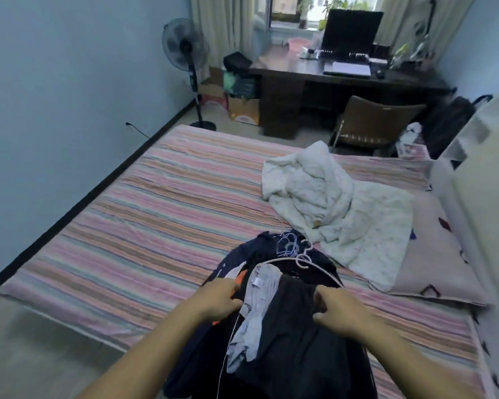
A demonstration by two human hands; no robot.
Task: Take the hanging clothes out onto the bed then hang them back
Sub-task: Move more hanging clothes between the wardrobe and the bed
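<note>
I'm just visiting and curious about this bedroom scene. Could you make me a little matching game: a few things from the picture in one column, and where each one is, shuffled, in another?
Things:
1. pile of dark clothes
2. white blanket
3. standing fan
4. monitor

Places:
A. on the desk by the window
B. on the floor beside the blue wall
C. crumpled on the far right part of the bed
D. at the near edge of the bed, under both hands

Pairs: 1-D, 2-C, 3-B, 4-A
</note>
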